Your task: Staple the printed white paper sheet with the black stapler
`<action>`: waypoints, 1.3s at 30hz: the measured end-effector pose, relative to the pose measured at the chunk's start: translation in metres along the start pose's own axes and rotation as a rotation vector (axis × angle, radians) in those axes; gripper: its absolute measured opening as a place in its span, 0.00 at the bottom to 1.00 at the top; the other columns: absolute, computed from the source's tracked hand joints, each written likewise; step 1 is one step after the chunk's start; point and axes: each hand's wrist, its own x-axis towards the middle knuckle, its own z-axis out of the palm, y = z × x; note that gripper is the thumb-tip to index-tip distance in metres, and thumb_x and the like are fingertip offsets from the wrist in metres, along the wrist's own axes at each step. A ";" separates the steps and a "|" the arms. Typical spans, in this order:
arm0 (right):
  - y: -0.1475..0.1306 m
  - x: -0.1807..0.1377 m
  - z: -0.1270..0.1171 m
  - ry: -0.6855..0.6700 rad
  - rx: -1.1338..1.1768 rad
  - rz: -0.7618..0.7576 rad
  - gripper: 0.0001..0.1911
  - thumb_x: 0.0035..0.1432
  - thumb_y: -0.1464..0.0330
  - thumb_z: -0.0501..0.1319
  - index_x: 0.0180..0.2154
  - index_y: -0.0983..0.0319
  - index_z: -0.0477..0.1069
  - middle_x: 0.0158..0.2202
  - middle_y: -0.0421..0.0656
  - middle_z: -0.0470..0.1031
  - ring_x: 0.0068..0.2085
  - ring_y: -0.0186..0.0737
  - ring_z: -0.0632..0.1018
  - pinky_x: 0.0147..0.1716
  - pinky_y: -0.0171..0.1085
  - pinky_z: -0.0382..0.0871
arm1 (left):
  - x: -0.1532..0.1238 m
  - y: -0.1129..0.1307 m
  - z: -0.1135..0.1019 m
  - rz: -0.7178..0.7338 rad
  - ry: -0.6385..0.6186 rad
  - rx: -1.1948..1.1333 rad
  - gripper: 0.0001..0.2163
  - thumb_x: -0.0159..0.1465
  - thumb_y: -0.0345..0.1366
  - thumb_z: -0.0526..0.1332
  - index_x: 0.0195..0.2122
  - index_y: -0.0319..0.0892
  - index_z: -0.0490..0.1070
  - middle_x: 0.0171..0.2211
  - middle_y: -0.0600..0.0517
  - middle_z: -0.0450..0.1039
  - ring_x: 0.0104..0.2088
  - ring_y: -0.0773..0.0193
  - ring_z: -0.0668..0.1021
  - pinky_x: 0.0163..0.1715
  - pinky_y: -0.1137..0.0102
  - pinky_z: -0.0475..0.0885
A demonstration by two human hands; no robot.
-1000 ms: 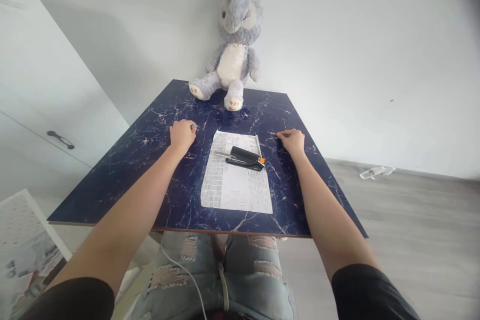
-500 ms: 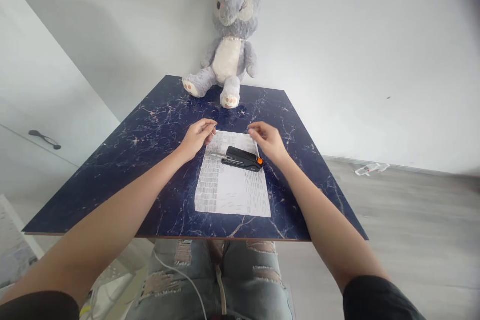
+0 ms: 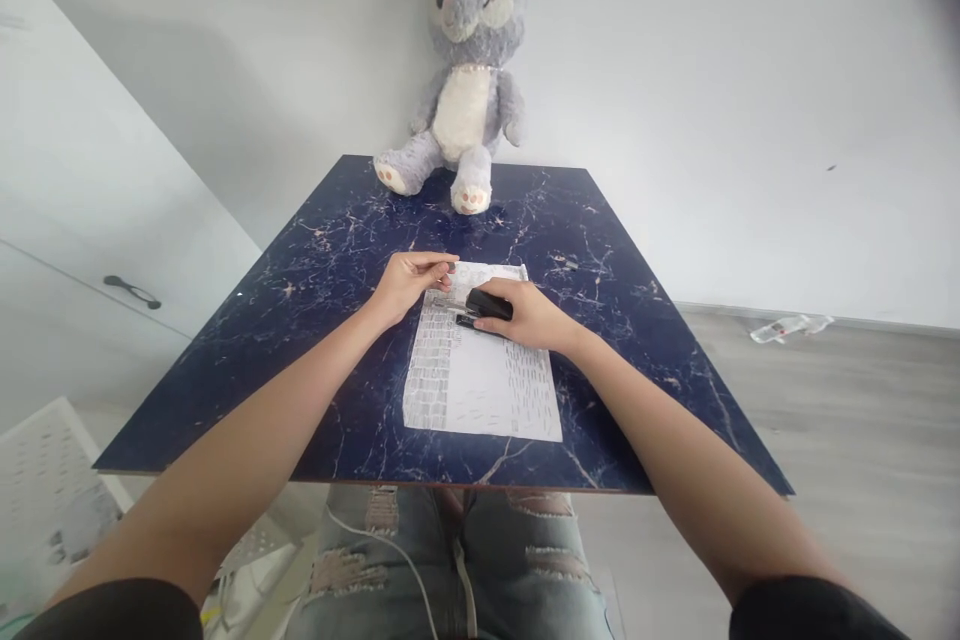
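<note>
A printed sheet of paper [image 3: 480,380] lies on the dark blue marbled table [image 3: 315,320] in front of me. Across its far end rests a black stapler [image 3: 487,305]. My right hand [image 3: 529,315] is wrapped over the stapler's right half, fingers closed on it. My left hand [image 3: 412,278] sits at the paper's far left corner, fingers curled together in a pinch near the stapler's metal tip; I cannot make out what, if anything, they hold.
A grey plush rabbit [image 3: 465,80] sits against the white wall at the table's far edge. A white cabinet with a black handle [image 3: 131,292] stands to the left. Grey floor lies to the right, with a small white object [image 3: 787,328] on it.
Both hands came in from the table's sides to the paper's far end. My right hand then dropped onto the stapler and closed on it; my left hand moved slightly right.
</note>
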 end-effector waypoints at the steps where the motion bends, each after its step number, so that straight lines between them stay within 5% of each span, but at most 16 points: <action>1: 0.000 0.000 0.000 0.000 0.003 0.002 0.10 0.63 0.62 0.69 0.42 0.61 0.74 0.38 0.42 0.78 0.37 0.40 0.74 0.38 0.39 0.64 | 0.000 0.000 -0.002 -0.001 -0.020 0.018 0.22 0.56 0.51 0.77 0.45 0.40 0.85 0.31 0.47 0.82 0.30 0.62 0.82 0.38 0.62 0.82; 7: 0.002 -0.001 -0.002 0.009 0.015 -0.006 0.10 0.63 0.62 0.68 0.40 0.61 0.73 0.38 0.42 0.77 0.36 0.39 0.73 0.38 0.38 0.62 | -0.002 0.010 -0.014 0.078 -0.176 0.181 0.19 0.55 0.46 0.78 0.43 0.42 0.86 0.41 0.44 0.85 0.39 0.56 0.85 0.46 0.60 0.82; 13: 0.011 -0.001 -0.003 0.044 -0.026 -0.018 0.12 0.62 0.60 0.68 0.36 0.61 0.69 0.34 0.41 0.73 0.34 0.38 0.70 0.36 0.38 0.60 | -0.004 0.017 -0.015 0.182 -0.400 0.429 0.11 0.58 0.44 0.76 0.39 0.44 0.86 0.41 0.45 0.85 0.42 0.55 0.85 0.45 0.63 0.80; 24: 0.009 -0.001 -0.003 0.042 -0.029 -0.012 0.12 0.62 0.60 0.67 0.36 0.60 0.68 0.34 0.41 0.74 0.34 0.38 0.70 0.37 0.39 0.59 | -0.002 0.016 -0.011 0.192 -0.413 0.555 0.10 0.61 0.44 0.73 0.39 0.45 0.86 0.40 0.46 0.85 0.39 0.57 0.84 0.39 0.65 0.77; 32: 0.013 -0.001 -0.004 0.029 -0.029 -0.020 0.13 0.62 0.59 0.67 0.35 0.60 0.67 0.34 0.41 0.72 0.34 0.38 0.69 0.36 0.38 0.58 | -0.002 0.021 -0.022 0.278 -0.502 0.597 0.09 0.64 0.45 0.71 0.41 0.48 0.86 0.44 0.46 0.85 0.44 0.56 0.85 0.49 0.62 0.79; 39: 0.003 -0.003 -0.013 -0.021 0.080 -0.118 0.12 0.64 0.58 0.66 0.37 0.61 0.72 0.34 0.41 0.73 0.34 0.38 0.71 0.38 0.39 0.62 | -0.006 0.029 -0.020 0.126 -0.507 0.543 0.15 0.57 0.47 0.76 0.43 0.47 0.86 0.41 0.48 0.85 0.44 0.53 0.86 0.51 0.60 0.79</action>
